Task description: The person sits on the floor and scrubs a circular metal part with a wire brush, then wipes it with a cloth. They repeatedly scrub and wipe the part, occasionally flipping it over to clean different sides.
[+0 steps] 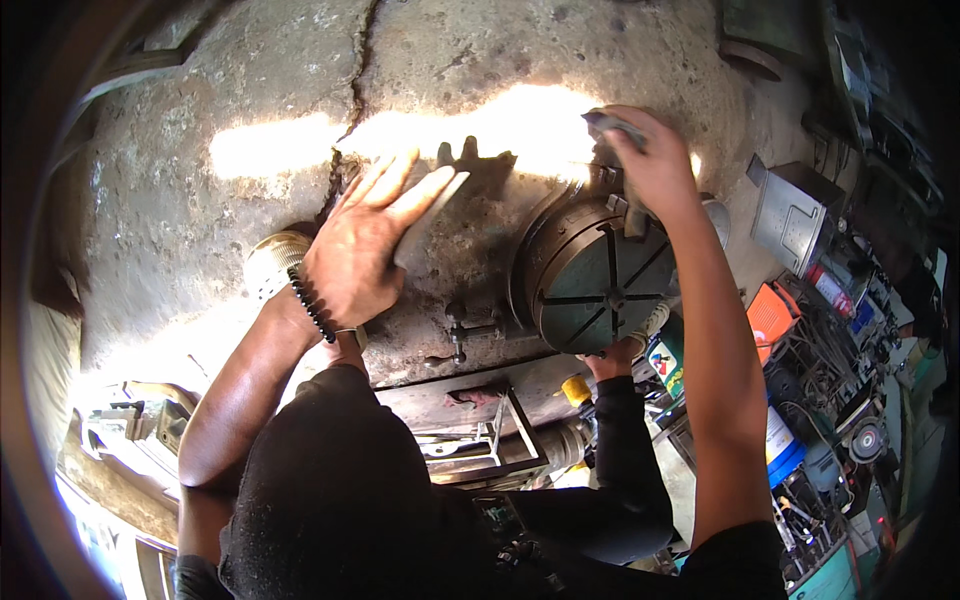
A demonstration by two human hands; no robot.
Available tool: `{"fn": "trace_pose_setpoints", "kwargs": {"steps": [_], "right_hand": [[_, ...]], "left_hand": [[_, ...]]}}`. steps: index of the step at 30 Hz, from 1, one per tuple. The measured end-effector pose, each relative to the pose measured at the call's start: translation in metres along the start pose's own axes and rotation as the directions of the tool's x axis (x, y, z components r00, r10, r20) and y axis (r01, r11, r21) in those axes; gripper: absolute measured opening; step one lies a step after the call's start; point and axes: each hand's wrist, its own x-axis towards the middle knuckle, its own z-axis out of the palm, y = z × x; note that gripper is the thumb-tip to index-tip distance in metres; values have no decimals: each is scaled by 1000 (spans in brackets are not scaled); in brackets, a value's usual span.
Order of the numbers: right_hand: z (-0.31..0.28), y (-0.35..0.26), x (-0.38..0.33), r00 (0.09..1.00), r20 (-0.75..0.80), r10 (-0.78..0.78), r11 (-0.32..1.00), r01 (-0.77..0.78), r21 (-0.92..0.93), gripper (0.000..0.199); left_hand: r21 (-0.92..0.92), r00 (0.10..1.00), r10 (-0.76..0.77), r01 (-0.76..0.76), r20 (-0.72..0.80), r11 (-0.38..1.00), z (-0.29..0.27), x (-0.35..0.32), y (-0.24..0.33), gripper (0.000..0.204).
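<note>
1. Right hand (660, 165), upper right, pinches small grey piece (612, 124), too blurred to identify
2. Left hand (362, 235) spread, left of centre
3. Apparent step: handling piece near slotted disc (580, 270), right of centre; next calls for steady grip

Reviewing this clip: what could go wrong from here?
The right hand pinches a grey piece near the slotted disc; a slip might scrape knuckles on the metal. The disc sits close to the person's black-clad leg, so it could hurt them if it shifts. Sun glare by both hands may hide small details.
</note>
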Motion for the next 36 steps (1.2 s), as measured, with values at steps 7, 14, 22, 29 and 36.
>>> {"fn": "trace_pose_setpoints", "kwargs": {"steps": [7, 14, 22, 29, 36], "right_hand": [[35, 11, -15, 750, 608, 262, 878, 76, -472, 45], [6, -15, -32, 785, 603, 146, 918, 120, -378, 26], [-69, 65, -149, 910, 259, 323, 939, -275, -206, 25], [-72, 59, -154, 961, -75, 265, 964, -265, 2, 28], [-10, -8, -53, 929, 371, 14, 983, 56, -176, 33]], "left_hand": [[35, 988, -134, 132, 71, 991, 1, -20, -16, 100], [59, 989, -137, 133, 61, 989, -11, -15, -16, 100], [-21, 998, -30, 32, 53, 999, -9, 2, -20, 96], [-4, 999, -31, 32, 38, 999, -12, 7, -26, 98], [14, 996, -74, 73, 52, 997, -11, 10, -27, 97]]}}
